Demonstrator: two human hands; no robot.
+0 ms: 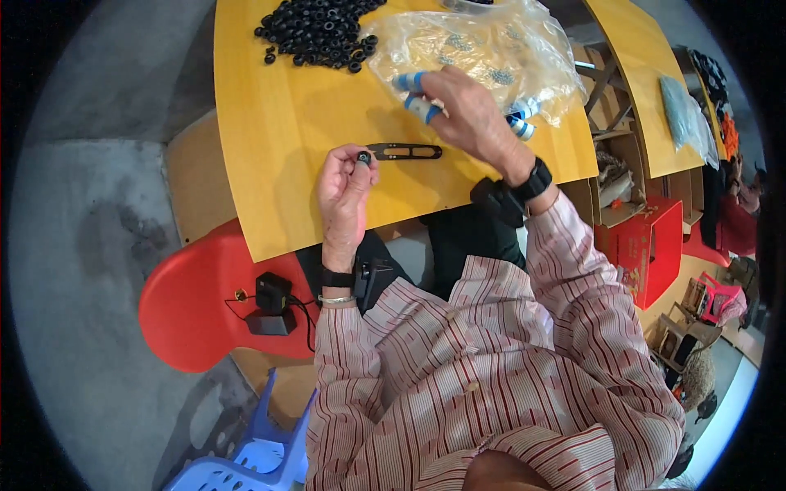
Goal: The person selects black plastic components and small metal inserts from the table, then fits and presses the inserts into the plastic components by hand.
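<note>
My left hand [344, 192] is closed, pinching a small black ring-shaped part [363, 156] between thumb and fingers above the yellow table [282, 172]. Just right of it lies a pair of black thread snips [407, 151]. Over the near side of a clear plastic bag [458, 37] hovers my right hand [471, 110], with blue-and-white wraps around its thumb and finger ends. Those two digits are apart and I see nothing between them. Small metal parts [501, 76] lie on or in the bag. A pile of black ring-shaped parts [315, 29] sits at the far left.
Small blue-and-white pieces [521, 123] lie beside my right hand. A red chair [192, 299] holds black boxes with a cable [273, 303]. A blue plastic stool [254, 458] stands at lower left. At right are a red box [647, 250] and another yellow table [643, 74].
</note>
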